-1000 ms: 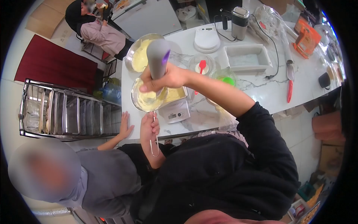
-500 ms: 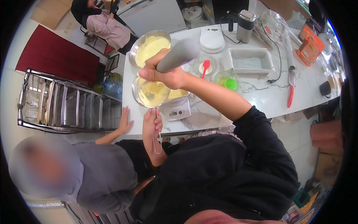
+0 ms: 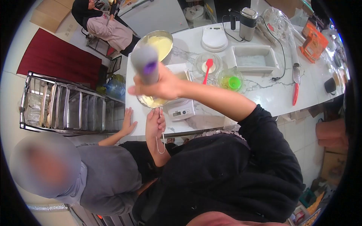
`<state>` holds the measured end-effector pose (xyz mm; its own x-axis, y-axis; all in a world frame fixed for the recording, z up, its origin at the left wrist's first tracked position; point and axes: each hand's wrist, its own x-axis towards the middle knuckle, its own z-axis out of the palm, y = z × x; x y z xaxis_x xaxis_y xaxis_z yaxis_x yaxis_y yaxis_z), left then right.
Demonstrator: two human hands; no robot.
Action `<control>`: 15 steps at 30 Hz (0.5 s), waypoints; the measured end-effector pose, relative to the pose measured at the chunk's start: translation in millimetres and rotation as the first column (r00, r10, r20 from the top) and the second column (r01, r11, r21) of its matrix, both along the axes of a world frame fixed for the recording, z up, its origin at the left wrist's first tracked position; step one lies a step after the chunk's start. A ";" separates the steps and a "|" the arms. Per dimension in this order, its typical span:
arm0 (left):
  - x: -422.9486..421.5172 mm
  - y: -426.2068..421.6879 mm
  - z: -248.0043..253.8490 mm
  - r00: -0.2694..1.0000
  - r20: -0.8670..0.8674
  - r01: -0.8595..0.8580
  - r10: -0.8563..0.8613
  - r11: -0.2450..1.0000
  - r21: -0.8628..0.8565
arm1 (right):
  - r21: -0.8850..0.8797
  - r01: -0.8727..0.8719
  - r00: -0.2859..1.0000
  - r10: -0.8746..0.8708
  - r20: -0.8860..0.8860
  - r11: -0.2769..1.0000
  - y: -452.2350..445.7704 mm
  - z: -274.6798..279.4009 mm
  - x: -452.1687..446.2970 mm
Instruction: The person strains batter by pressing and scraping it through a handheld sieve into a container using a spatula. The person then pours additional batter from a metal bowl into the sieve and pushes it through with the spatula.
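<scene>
My right hand [image 3: 160, 84] is wrapped around a thick grey-handled tool [image 3: 148, 64] with a purple patch. The handle is blurred, and its working end is hidden below my hand. Beneath it, partly covered, is a round metal bowl-like vessel [image 3: 151, 101] with pale yellow batter inside. My left hand [image 3: 155, 119] grips this vessel's long wire loop handle [image 3: 161, 147], which hangs down past the wrist. Just to the right, a pale rectangular tin [image 3: 179, 69] is partly hidden by my right hand, beside a white digital scale [image 3: 181, 110]. A large metal bowl [image 3: 169, 49] of yellow batter stands behind.
A co-worker at left rests a hand [image 3: 128, 121] on the table edge. On the marble table [image 3: 260, 88] are a red spatula [image 3: 207, 71] in a glass bowl, a green cup [image 3: 233, 83], a white tin [image 3: 254, 60], a second scale [image 3: 214, 39], a mixer [image 3: 247, 24] and a red-handled knife [image 3: 295, 84].
My right hand has moved slightly, and the grey handle has swung from the right toward the left, now more upright. The tin behind shows more. My left hand keeps its grip on the wire handle.
</scene>
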<state>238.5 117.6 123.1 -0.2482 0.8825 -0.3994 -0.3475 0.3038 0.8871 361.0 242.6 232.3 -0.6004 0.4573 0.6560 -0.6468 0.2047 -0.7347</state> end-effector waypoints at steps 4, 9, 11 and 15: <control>4.4 -1.6 -0.9 0.999 0.029 0.025 -0.024 0.999 -0.038 | 0.114 0.267 0.963 -0.268 -0.008 0.957 6.8 -14.8 -7.4; 3.9 2.1 -3.7 0.999 -0.011 0.048 -0.048 0.999 -0.010 | 0.082 0.080 0.992 -0.088 0.094 0.993 -6.4 -6.5 0.1; 2.4 2.2 -4.8 0.999 -0.031 0.033 -0.033 0.999 0.003 | 0.208 -0.044 0.985 0.008 0.172 0.977 -7.9 2.1 6.2; 1.5 -1.1 -0.6 0.999 -0.021 0.051 -0.050 0.998 0.026 | 0.205 0.227 0.973 -0.230 -0.009 0.952 6.4 -1.8 6.9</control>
